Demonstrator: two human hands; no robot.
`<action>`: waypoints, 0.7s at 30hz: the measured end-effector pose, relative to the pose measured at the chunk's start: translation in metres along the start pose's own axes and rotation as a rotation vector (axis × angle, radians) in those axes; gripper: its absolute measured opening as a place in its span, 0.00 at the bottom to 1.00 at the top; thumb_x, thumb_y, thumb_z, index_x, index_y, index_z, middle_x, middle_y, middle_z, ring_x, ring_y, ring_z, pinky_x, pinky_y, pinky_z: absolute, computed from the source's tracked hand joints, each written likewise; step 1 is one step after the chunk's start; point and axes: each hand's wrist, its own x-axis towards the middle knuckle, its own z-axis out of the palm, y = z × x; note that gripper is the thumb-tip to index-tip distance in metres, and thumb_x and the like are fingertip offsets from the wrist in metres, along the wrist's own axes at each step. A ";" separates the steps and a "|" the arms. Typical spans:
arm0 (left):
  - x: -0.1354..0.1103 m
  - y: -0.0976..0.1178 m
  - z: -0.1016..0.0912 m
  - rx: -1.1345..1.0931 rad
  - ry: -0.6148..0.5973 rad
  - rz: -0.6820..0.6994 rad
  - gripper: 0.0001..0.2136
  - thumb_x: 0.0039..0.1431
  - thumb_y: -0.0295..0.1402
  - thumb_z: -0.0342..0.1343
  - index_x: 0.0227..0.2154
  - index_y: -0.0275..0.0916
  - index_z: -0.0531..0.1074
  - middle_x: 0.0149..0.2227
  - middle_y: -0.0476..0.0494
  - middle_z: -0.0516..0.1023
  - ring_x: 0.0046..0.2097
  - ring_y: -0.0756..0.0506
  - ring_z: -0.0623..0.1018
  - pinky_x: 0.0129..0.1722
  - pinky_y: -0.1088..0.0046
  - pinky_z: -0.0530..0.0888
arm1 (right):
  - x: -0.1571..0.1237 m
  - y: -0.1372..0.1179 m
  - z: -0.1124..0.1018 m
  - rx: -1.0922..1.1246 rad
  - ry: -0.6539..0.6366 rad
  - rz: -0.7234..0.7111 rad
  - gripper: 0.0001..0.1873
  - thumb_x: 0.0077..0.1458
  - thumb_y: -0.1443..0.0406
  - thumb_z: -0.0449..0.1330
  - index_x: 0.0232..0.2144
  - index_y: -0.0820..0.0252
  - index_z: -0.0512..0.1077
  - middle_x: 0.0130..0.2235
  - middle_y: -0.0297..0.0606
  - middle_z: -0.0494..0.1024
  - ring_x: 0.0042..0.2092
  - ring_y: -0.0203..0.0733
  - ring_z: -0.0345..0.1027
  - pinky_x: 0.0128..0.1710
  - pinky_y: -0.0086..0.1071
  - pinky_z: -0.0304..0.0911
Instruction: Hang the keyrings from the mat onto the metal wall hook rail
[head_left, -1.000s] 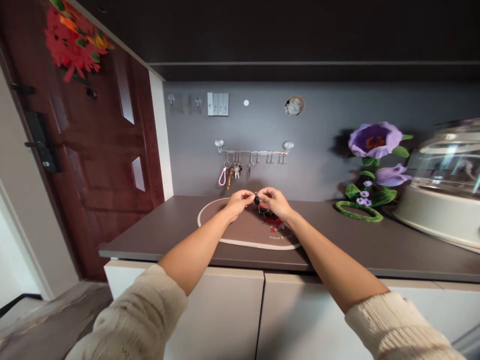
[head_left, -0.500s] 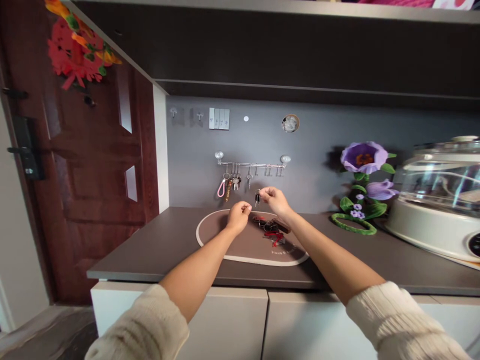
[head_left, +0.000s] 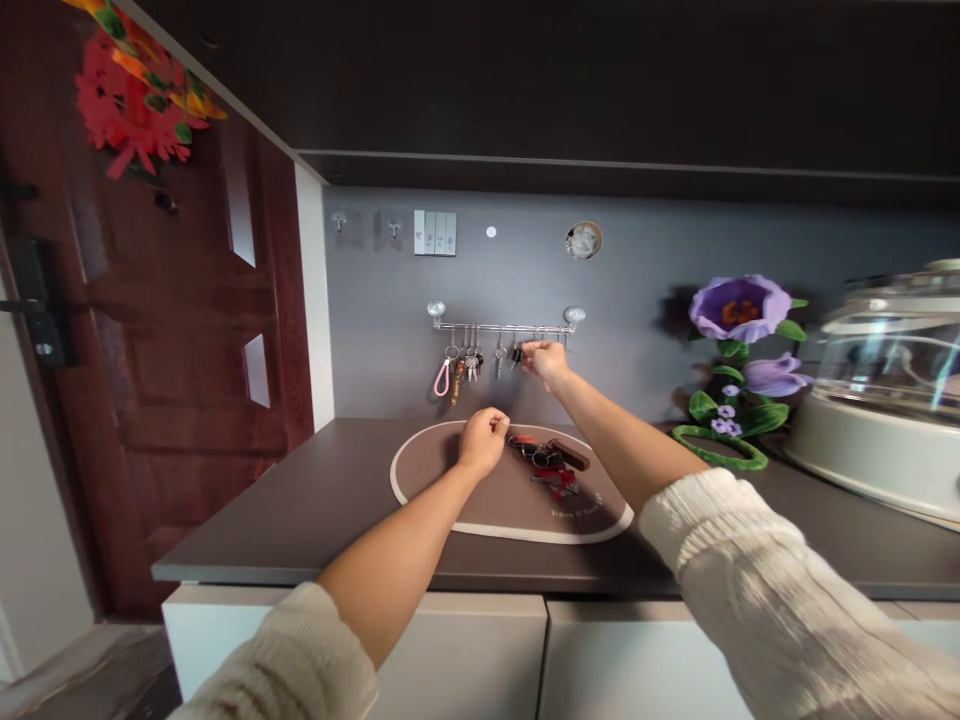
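The right hand (head_left: 546,358) is raised to the grey wall, thumb and fingertips pinched on a small dark key (head_left: 516,353), which it holds just under the hook rail (head_left: 504,326). The rail is a thin chrome bar with round caps at both ends and a row of little hooks. The key is too small to tell whether its ring is already over a hook. To its left, more keys hang from the rail, among them a pink loop strap (head_left: 443,378) and a cluster of silvery keys (head_left: 471,364).

The left hand (head_left: 484,440) hovers low over the mat, curled into a loose fist. Whether anything lies inside it cannot be made out. Just to its right, a heap of keys (head_left: 549,460) with red and dark brown fobs lies on the oval mat (head_left: 442,505), which is matt brown with a cream border and small pale lettering near its front edge. The mat lies flat on the smooth, dark brown tabletop (head_left: 300,500), above white cabinet fronts.

Both forearms are bare, with cream ribbed knit sleeves pushed up. On the right of the tabletop stands a purple felt flower (head_left: 739,308) with green leaves, and beside it an appliance with a clear domed lid (head_left: 885,390). At the left is a red-brown panelled wooden door (head_left: 150,350).
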 end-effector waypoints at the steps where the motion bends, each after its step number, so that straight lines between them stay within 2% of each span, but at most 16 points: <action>1: 0.000 0.000 0.000 -0.001 -0.002 -0.004 0.06 0.50 0.31 0.49 0.25 0.36 0.70 0.29 0.46 0.74 0.32 0.50 0.72 0.34 0.74 0.67 | 0.003 0.001 0.002 0.002 0.012 0.014 0.07 0.48 0.74 0.53 0.20 0.64 0.65 0.19 0.32 0.66 0.20 0.27 0.59 0.21 0.22 0.60; 10: 0.000 0.002 -0.001 -0.002 -0.011 -0.020 0.06 0.50 0.31 0.49 0.25 0.36 0.70 0.28 0.46 0.74 0.31 0.50 0.72 0.33 0.75 0.67 | 0.010 0.011 0.012 -0.034 0.093 0.071 0.06 0.47 0.74 0.53 0.21 0.64 0.65 0.20 0.33 0.67 0.21 0.28 0.61 0.20 0.21 0.61; 21: 0.002 -0.004 0.000 -0.037 -0.014 -0.026 0.06 0.51 0.30 0.49 0.25 0.36 0.70 0.26 0.47 0.74 0.30 0.51 0.71 0.31 0.76 0.66 | 0.011 0.022 0.008 -0.053 0.041 0.047 0.08 0.49 0.73 0.53 0.20 0.65 0.65 0.18 0.32 0.66 0.21 0.27 0.60 0.20 0.20 0.60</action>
